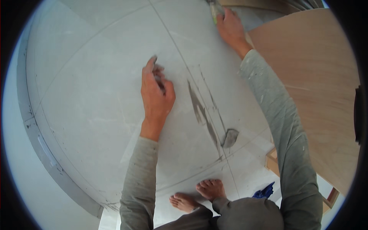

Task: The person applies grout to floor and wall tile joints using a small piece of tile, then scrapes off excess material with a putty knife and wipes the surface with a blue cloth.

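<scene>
My left hand [158,86] hovers over the pale tiled floor [96,88], its fingers loosely curled and apart. Grey smears coat its fingertips, and no held thing shows in it. Farther off at the upper right, my right hand [232,30] is closed around a small pale object with a yellow-green edge [214,14]; the picture's edge cuts off its far end, so its kind is unclear. Dark grey paste [201,109] is smeared along a tile joint between my arms. A grey pad-like lump [230,138] lies beside the near end of that smear.
A large light-brown wooden panel [306,69] stands close on the right, beside my right arm. A grey skirting strip [28,96] runs along the white wall at left. My bare feet [211,189] are on the near tiles, with a crumpled blue thing [264,191] to their right.
</scene>
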Demonstrator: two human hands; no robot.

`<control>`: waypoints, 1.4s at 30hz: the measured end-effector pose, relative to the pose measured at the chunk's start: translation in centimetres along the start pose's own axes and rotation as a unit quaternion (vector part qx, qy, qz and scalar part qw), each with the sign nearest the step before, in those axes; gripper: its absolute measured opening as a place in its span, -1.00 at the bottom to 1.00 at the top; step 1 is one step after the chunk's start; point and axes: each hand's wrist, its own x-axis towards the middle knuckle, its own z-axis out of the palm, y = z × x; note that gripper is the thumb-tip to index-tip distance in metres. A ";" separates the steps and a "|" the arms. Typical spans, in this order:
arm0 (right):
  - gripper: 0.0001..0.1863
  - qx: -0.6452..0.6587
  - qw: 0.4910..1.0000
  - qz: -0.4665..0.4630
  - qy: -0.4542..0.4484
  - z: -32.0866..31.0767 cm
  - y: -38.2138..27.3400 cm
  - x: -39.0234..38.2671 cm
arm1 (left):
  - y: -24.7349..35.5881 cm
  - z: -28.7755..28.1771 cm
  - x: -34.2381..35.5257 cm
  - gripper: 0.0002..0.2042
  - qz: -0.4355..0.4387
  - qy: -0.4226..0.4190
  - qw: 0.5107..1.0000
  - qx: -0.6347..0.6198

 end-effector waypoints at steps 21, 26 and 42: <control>-0.59 0.360 0.840 0.296 -0.278 -18.3 -6.6 -21.7 | -0.1 0.1 0.1 -0.42 -0.056 -0.005 0.998 -0.014; -0.60 0.258 0.914 0.165 -0.265 -19.1 -6.7 -24.1 | -0.1 0.2 0.3 -0.43 -0.048 -0.001 0.999 0.000; -0.58 0.231 0.910 0.188 -0.289 -18.6 -7.1 -24.6 | 0.0 -0.2 0.2 -0.48 -0.054 -0.016 0.998 0.000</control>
